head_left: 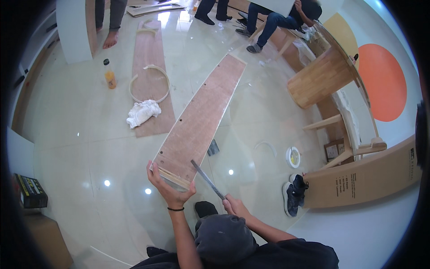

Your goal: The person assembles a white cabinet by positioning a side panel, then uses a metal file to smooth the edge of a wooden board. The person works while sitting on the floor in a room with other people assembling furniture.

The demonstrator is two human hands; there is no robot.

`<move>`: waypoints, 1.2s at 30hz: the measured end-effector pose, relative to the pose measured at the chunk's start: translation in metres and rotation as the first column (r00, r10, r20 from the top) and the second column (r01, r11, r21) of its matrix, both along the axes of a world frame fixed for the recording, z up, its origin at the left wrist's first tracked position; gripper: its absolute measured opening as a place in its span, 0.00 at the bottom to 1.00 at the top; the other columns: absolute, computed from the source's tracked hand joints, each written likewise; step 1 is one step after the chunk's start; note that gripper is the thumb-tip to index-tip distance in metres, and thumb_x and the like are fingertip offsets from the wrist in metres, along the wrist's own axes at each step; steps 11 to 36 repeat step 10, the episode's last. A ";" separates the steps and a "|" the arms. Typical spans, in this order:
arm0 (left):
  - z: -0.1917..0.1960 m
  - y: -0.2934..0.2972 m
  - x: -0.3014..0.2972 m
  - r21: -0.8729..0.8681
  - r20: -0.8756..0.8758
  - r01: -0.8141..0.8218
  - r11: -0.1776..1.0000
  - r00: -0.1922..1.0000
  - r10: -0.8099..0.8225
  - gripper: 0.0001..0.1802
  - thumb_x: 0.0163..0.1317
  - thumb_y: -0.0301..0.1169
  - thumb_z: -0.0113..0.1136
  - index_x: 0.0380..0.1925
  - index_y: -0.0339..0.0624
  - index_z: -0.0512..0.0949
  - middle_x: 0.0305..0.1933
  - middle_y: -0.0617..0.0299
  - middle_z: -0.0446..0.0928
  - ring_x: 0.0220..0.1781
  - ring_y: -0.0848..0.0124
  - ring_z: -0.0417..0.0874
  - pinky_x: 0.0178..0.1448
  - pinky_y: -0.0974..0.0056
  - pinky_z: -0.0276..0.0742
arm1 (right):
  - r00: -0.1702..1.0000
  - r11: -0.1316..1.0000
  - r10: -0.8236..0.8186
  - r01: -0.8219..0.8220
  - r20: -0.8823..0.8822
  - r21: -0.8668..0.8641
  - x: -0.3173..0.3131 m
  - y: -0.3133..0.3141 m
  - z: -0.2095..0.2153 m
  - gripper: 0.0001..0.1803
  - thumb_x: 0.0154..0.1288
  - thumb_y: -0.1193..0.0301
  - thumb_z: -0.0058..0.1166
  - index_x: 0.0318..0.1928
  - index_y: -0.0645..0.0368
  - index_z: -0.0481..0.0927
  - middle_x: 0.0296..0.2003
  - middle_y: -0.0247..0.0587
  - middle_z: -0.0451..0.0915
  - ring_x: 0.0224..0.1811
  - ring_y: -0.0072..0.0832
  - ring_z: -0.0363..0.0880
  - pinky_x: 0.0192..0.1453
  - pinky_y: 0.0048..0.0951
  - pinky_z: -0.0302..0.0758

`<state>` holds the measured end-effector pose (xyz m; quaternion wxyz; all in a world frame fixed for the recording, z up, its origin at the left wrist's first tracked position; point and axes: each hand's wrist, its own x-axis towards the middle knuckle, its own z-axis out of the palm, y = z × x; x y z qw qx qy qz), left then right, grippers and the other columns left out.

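A long brown-faced wooden board (201, 112) lies on the glossy floor, running from near me up toward the right. My left hand (168, 186), a black band on its wrist, grips the board's near end around its pale layered edge. My right hand (235, 207) holds the handle end of a long flat metal file (207, 179). The file slants up to the left and its tip rests at the board's near right corner. A grey rounded shape (222, 237) sits between my forearms at the lower edge.
A second brown board (150, 58) lies to the left with a curved pale strip (150, 83) and white cloth (142, 113) on it. Around stand an orange bottle (109, 77), tape roll (293, 157), dark shoes (293, 193), cardboard sheet (367, 179) and curved wooden furniture (320, 76). Other people (273, 20) stand at the back.
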<state>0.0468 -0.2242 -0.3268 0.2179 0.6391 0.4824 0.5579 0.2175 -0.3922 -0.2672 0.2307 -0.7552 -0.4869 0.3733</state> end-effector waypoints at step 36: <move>-0.004 -0.002 0.002 0.017 0.014 0.008 1.000 1.000 -0.008 0.63 0.38 0.56 0.71 0.72 0.38 0.52 0.71 0.35 0.54 0.73 0.39 0.56 0.71 0.36 0.58 | 0.999 1.000 0.010 -0.011 -0.031 -0.023 0.003 -0.009 -0.004 0.19 0.80 0.55 0.38 0.46 0.60 0.68 0.23 0.58 0.75 0.27 0.55 0.79 0.35 0.51 0.72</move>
